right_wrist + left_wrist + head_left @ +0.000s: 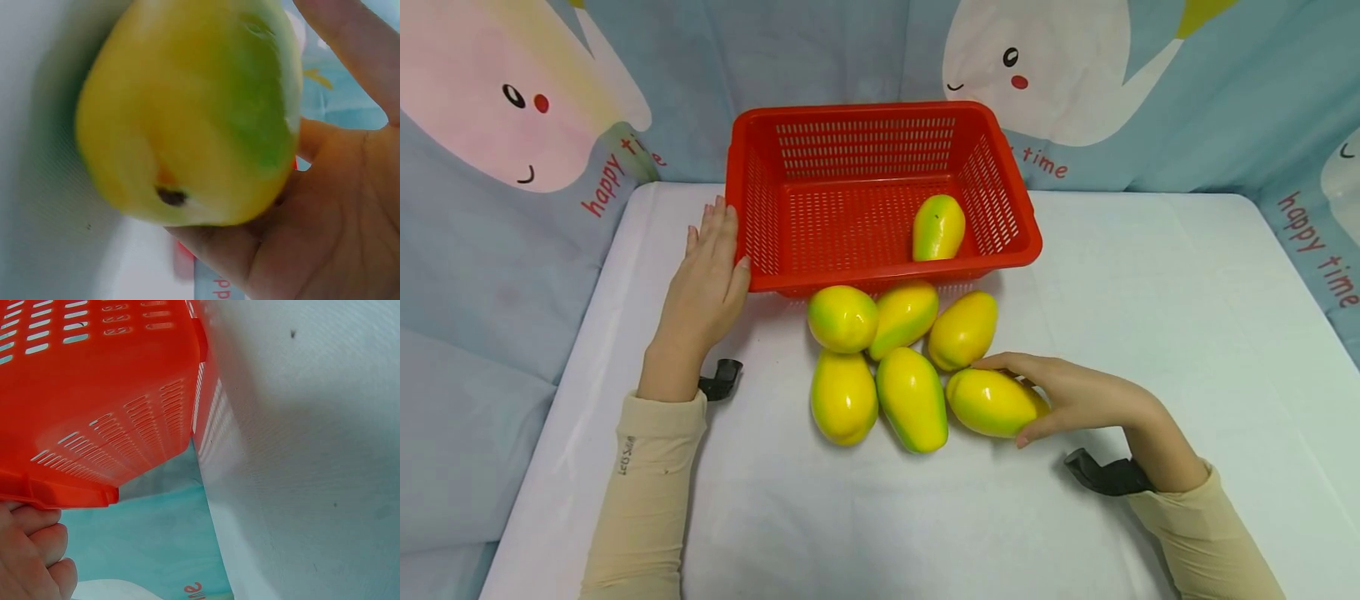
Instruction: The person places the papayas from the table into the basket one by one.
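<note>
Several yellow-green mangoes lie grouped on the white table in front of the red basket (880,273). My right hand (1067,396) reaches round the right-hand mango (992,403), fingers along its far side and thumb at its near right end. In the right wrist view this mango (187,119) fills the space beside the palm, its dark stem spot showing. Flat along the basket's left side lies my left hand (703,279), fingers extended; the left wrist view catches its fingers (47,544) touching the rim. One mango (938,229) sits inside the basket, towards its right.
Behind the table hangs a blue curtain (820,50) printed with white whales. The upright mango (844,397) and the leaning one (913,400) lie left of my right hand. A dark wrist mount (1105,473) sticks out beside each sleeve.
</note>
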`<state>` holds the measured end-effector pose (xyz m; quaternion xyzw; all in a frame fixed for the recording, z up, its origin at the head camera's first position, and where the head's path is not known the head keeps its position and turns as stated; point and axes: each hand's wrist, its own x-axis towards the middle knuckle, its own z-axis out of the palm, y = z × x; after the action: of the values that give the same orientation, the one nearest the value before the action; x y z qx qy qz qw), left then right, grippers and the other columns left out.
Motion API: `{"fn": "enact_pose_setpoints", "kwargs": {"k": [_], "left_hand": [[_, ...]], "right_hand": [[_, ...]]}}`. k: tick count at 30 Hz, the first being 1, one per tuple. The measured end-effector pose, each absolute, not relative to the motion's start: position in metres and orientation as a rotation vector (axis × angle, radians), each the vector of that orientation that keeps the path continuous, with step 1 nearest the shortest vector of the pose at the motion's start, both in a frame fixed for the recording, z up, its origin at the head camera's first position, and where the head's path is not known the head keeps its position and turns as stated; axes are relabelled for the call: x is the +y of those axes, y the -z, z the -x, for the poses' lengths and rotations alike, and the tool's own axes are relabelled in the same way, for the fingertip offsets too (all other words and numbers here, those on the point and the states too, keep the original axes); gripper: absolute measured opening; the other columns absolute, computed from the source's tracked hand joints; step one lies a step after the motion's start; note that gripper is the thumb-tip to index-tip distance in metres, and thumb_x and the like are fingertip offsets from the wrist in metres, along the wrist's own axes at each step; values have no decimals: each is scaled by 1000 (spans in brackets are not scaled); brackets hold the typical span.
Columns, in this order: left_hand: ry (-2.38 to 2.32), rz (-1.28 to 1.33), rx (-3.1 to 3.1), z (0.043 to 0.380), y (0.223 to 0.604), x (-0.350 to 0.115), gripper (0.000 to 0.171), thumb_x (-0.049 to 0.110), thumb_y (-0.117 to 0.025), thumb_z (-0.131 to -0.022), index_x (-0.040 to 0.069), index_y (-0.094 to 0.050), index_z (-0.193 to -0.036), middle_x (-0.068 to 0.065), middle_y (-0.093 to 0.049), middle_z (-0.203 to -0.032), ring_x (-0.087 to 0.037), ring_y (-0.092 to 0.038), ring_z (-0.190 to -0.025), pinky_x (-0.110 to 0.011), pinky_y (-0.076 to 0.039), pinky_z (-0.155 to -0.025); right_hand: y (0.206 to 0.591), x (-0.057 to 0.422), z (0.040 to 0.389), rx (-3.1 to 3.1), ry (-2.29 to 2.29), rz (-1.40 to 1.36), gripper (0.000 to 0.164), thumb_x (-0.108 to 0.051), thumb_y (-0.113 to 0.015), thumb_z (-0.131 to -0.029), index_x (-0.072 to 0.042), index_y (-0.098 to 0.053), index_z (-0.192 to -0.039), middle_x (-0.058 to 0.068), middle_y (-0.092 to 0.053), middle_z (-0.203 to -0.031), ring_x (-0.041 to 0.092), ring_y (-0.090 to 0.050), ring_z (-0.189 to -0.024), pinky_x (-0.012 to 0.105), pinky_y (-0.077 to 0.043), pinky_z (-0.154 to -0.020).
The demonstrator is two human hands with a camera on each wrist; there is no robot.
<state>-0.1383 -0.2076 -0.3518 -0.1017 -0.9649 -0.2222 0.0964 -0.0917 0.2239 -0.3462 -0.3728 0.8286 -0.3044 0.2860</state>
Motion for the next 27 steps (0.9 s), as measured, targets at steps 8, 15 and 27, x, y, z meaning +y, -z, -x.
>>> {"fn": "enact_pose_setpoints", "kwargs": {"k": [8, 15, 27], "left_hand": [[662, 316, -2847, 138, 353, -209, 61, 22, -33, -97, -4, -15, -148, -15, -11, -156, -24, -5, -144, -40, -1, -115], [667, 340, -2827, 138, 354, -209, 60, 21, -33, -97, -5, -17, -148, -17, -12, -155, -26, -6, -144, -42, -2, -115], [671, 355, -2810, 140, 356, -210, 59, 20, -33, -96, -6, -17, -147, -17, -13, -155, -26, -6, -144, -42, -3, -115]], "right_hand": [[351, 218, 92, 2200, 784, 959, 89, -32, -83, -70, -17, -35, -143, -4, -43, -139, 14, -44, -122, 37, -36, -104], [355, 214, 92, 2212, 789, 947, 89, -30, -83, -69, -15, -36, -143, -4, -43, -140, 15, -42, -124, 41, -35, -105], [352, 216, 91, 2220, 783, 956, 85, -25, -82, -72, -14, -36, -144, -1, -45, -140, 16, -45, -122, 43, -37, -102]]}}
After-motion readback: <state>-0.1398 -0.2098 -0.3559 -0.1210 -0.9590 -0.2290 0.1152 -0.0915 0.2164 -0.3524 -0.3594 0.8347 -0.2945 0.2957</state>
